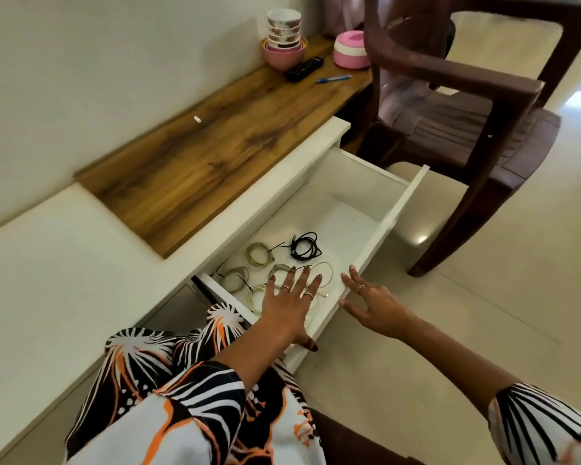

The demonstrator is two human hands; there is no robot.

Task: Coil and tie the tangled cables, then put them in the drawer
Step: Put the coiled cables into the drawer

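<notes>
Drawer: left hand hides nearest coils

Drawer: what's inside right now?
The drawer holds one black cable coil and several pale tied coils. The left hand covers part of the nearest ones.

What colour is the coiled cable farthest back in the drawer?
Black; the black coiled cable shows clearly in the head view.

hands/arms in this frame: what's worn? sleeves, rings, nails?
Both bare forearms emerge from loose sleeves printed in black, white and orange. Left hand wears rings on two fingers and has dark-painted nails. Right hand shows one ring.
</notes>
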